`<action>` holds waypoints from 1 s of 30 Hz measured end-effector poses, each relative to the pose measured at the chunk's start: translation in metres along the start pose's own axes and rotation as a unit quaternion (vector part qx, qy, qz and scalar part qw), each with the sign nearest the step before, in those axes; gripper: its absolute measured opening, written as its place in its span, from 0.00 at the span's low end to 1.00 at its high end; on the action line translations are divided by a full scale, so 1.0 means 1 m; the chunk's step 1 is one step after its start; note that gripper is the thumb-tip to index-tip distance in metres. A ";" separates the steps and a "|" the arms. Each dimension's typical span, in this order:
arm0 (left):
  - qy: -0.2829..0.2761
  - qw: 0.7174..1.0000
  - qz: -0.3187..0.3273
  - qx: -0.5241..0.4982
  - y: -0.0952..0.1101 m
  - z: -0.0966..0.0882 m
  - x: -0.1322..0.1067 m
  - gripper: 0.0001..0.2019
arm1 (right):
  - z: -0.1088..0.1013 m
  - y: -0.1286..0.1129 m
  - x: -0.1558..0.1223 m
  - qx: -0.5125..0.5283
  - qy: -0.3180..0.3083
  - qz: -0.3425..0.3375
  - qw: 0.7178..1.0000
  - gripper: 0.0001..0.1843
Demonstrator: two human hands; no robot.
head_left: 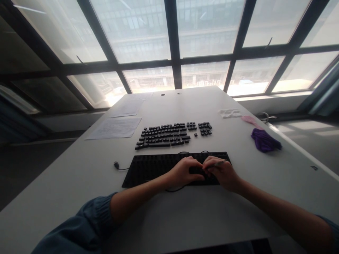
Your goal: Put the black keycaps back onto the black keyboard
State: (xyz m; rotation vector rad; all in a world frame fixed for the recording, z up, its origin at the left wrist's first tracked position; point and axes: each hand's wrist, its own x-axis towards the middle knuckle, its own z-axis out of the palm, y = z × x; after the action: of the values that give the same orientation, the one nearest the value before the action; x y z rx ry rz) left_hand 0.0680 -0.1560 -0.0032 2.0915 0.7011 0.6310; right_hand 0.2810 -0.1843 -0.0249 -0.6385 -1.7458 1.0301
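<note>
A black keyboard base (150,168) lies flat on the white table, its keycaps off over most of the part I can see. My left hand (185,171) rests on its right half, thumb and fingers apart. Close beside it, my right hand (221,172) is closed round a thin pen-like tool (220,163); the tool's working end is hidden by the fingers. Both hands meet over the right part of the base and cover what lies beneath. Black keycaps (164,135) stand in rows behind the base, roughly in keyboard layout, with a single keycap (195,135) apart.
The cable plug (116,165) lies left of the base. Printed sheets (113,127) are at the back left. On the right are a white cloth (230,113), a pink-handled brush (251,121) and a purple cloth-like bundle (265,140). Windows stand beyond the table's far edge.
</note>
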 end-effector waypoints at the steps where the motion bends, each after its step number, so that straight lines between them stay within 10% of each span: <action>1: 0.007 1.000 -0.015 -0.026 0.001 -0.003 0.001 0.13 | 0.000 0.000 0.000 -0.006 0.016 -0.014 1.000 0.09; 8: 0.064 0.978 -0.095 -0.173 -0.002 -0.012 0.006 0.17 | -0.005 -0.005 -0.002 -0.063 0.038 -0.121 0.990 0.16; 20: 0.080 0.976 -0.040 -0.197 -0.004 -0.004 0.005 0.18 | -0.003 -0.010 -0.003 -0.036 0.017 -0.120 0.992 0.16; 30: 0.086 0.988 0.088 0.094 -0.005 -0.006 -0.003 0.08 | 0.000 -0.016 0.000 0.013 0.064 -0.054 0.996 0.09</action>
State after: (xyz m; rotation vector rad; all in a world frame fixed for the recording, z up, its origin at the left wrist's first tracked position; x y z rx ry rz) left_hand 0.0611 -0.1518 -0.0051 2.3096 0.7002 0.8817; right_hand 0.2818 -0.1922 -0.0113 -0.5755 -1.6357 0.9164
